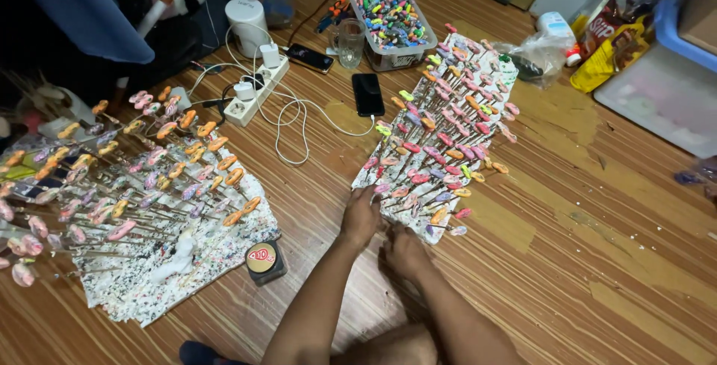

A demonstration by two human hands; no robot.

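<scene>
— Fingers of my left hand [361,216] curl down on the near edge of the white foam board [478,81], touching the sticks there; whether they pinch one, I cannot tell.

— And your right hand [405,249]?

— It rests on the wooden floor [597,260] just beside the board's near corner, fingers bent; I cannot tell if it holds something.

— What stands on the board?

— Many thin sticks with small painted pieces [441,141], pink, orange, yellow. A second splattered board [172,275] with similar sticks lies well apart at the left, and a small black tin [263,260] sits by its near corner.

— Behind?

— One black phone [367,94] beside the board's left edge.
</scene>
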